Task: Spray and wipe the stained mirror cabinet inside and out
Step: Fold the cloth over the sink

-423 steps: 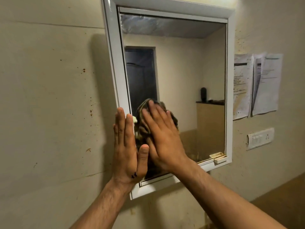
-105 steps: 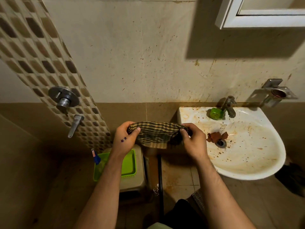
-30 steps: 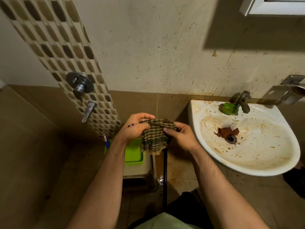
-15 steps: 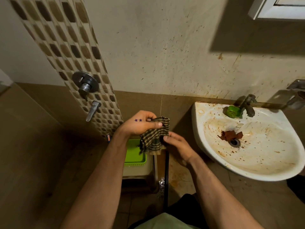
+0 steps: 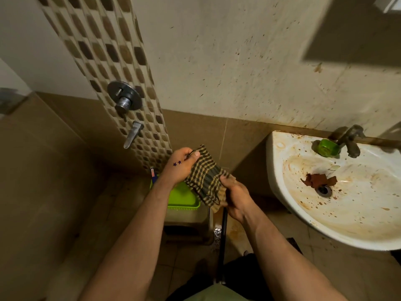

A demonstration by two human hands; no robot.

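Mirror cabinet [image 5: 391,4] shows only as a white corner at the top right, high above the stained sink [image 5: 273,164], while the checked cloth [image 5: 205,181] hangs bunched left of the sink, the left hand [image 5: 181,166] pinching its top edge and the right hand [image 5: 236,198] gripping its lower folds.

Small, grimy home bathroom. A stained white wash basin [image 5: 273,170] hangs on the spattered wall, with a tap [image 5: 352,141] at its back edge. Left of the basin, a shower mixer valve [image 5: 124,98] and spout [image 5: 132,134] sit on a mosaic tile strip [image 5: 102,46]; above the basin, the corner of a white mirror cabinet [image 5: 393,4].
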